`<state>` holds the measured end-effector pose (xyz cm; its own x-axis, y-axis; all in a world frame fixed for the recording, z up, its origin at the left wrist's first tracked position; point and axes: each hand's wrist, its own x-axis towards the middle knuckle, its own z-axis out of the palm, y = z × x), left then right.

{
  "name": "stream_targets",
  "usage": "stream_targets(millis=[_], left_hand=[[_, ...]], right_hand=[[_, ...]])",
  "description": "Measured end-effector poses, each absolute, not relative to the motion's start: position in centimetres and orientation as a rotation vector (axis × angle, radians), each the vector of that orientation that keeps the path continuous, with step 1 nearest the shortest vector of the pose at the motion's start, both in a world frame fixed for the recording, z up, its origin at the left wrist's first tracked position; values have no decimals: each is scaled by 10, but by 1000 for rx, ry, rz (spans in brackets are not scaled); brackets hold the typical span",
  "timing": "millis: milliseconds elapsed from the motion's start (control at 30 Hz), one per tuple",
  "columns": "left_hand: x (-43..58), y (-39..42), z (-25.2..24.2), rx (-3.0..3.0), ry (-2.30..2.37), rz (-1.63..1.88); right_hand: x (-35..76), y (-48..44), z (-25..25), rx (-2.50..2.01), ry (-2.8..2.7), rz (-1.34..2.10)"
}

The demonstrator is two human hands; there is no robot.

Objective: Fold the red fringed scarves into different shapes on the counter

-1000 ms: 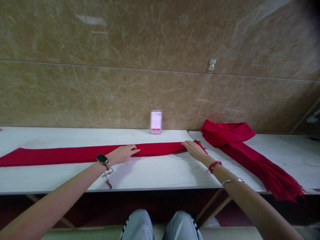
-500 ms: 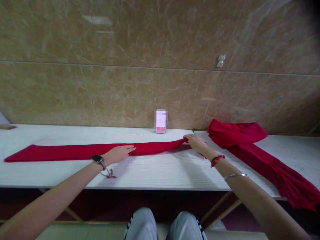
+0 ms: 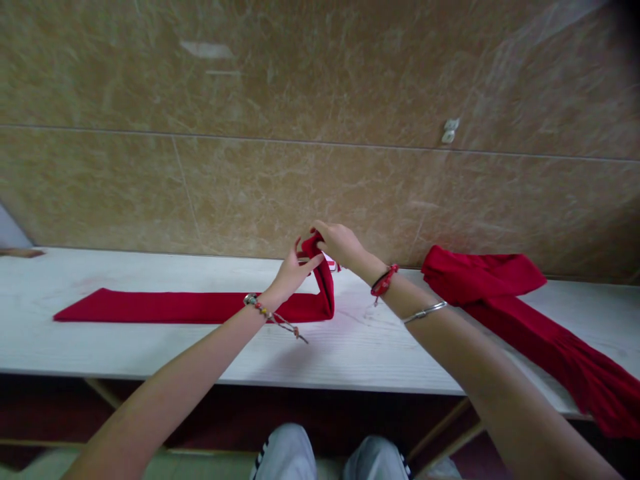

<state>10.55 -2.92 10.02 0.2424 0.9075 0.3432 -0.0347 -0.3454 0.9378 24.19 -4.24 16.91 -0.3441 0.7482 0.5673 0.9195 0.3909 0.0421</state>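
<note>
A wall of glossy tan marble-look panels (image 3: 320, 167), veined and split by thin seams, rises behind a long white table (image 3: 350, 347) with a faint wood grain. On the table lies a flat red scarf (image 3: 190, 307), a soft, matte knit folded into a narrow band. Its long axis runs left to right along the table, one end pointing far to the left of the fingers, the other end lifted off the surface and bent up and back over the strip, so the cloth forms a rounded loop just below the fingertips.

The left hand (image 3: 293, 270) pinches the raised end from the left, thumb and fingers closed on the cloth. The right hand (image 3: 340, 243) grips the same end from above and to the right, fingers curled tight on the fabric. The two hands almost touch.

Well to the right of the fingers a second red scarf (image 3: 505, 307) lies loosely bunched by the wall, its length trailing diagonally toward the table's near edge and hanging over it.
</note>
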Motion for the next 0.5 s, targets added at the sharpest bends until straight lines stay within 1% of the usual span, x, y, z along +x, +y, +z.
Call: stream_targets(millis=[133, 267, 367, 433, 500], left_hand=[[99, -20, 99, 1496, 1048, 1431], [75, -9, 93, 1370, 1093, 1413], [49, -2, 94, 1156, 1129, 1324], [27, 3, 95, 1025, 1172, 1242], [-1, 7, 91, 934, 1186, 1183]], right_hand=[[220, -33, 159, -1348, -2175, -483], [222, -21, 150, -1333, -2200, -515], [236, -12, 138, -1423, -2125, -535], [245, -6, 122, -1527, -2053, -442], [249, -1, 100, -1621, -2035, -197]])
